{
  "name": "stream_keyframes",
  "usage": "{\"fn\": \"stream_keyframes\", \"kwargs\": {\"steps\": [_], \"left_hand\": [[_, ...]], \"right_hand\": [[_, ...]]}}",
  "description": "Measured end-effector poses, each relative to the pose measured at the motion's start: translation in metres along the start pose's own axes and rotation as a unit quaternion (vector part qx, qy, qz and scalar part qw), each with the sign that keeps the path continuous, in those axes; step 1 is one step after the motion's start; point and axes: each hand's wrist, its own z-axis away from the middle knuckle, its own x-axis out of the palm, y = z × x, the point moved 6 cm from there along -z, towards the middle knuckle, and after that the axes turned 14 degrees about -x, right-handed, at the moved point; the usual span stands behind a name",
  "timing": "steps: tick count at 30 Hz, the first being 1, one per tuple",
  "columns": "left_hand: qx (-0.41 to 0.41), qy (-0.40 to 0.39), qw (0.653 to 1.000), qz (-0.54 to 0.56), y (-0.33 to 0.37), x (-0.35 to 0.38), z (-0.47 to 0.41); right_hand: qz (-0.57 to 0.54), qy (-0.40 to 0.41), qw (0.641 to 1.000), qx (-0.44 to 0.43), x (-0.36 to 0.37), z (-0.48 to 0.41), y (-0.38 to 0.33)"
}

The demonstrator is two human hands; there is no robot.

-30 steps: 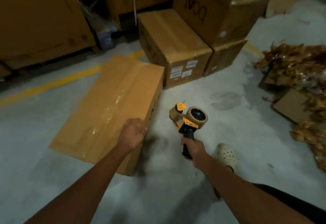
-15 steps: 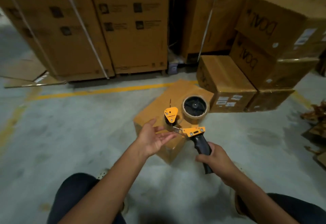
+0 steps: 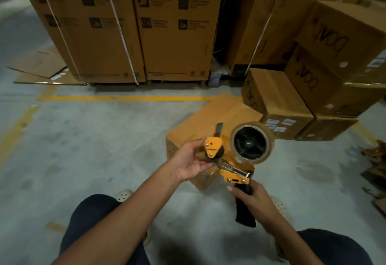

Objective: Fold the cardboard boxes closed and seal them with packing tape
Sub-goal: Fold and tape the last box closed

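I hold an orange tape dispenser (image 3: 236, 158) in front of me, its roll of clear packing tape (image 3: 251, 142) facing the camera. My right hand (image 3: 253, 199) grips the black handle from below. My left hand (image 3: 191, 161) holds the orange roller head at the dispenser's front end, fingers curled around it. Behind the dispenser, a closed cardboard box (image 3: 211, 122) lies on the concrete floor with glossy tape along its top.
Tall strapped cartons (image 3: 129, 26) line the back. Marked boxes (image 3: 325, 70) are stacked at the right, with one low box (image 3: 273, 102) beside them. Flat cardboard (image 3: 41, 70) lies at the left. A yellow floor line (image 3: 125, 98) runs across. Crumpled tape scraps (image 3: 376, 150) sit far right. My knees and shoes are below.
My left hand left the box, rose and now holds the dispenser's roller head. The dispenser came up closer to me. My view lifted from the floor toward the stacked cartons.
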Motion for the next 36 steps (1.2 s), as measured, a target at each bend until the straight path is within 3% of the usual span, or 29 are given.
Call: {"fn": "stream_keyframes", "kwargs": {"steps": [3,6,12,19,25,30,36], "left_hand": [[-0.021,-0.039,0.999,-0.026,0.004,0.010,-0.005],[-0.009,-0.035,0.999,-0.026,0.015,0.008,-0.013],[0.005,0.081,0.996,-0.038,0.026,-0.023,-0.032],[0.003,0.127,0.985,-0.113,0.021,-0.043,-0.032],[0.066,0.180,0.966,-0.174,0.036,-0.051,-0.034],[0.120,0.223,0.918,-0.305,0.059,-0.052,-0.034],[0.103,0.201,0.878,-0.422,0.084,-0.058,-0.048]], "right_hand": [[-0.165,0.106,0.979,0.053,0.005,-0.012,0.007],[-0.206,0.140,0.966,0.074,0.005,-0.023,0.015],[-0.180,0.096,0.978,0.035,0.014,-0.044,0.007],[-0.134,0.038,0.990,-0.011,0.016,-0.055,0.004],[-0.091,0.008,0.995,-0.040,0.010,-0.053,0.010],[-0.063,-0.007,0.997,-0.050,0.007,-0.050,0.015],[-0.026,-0.033,0.999,-0.025,0.017,-0.061,0.021]]}}
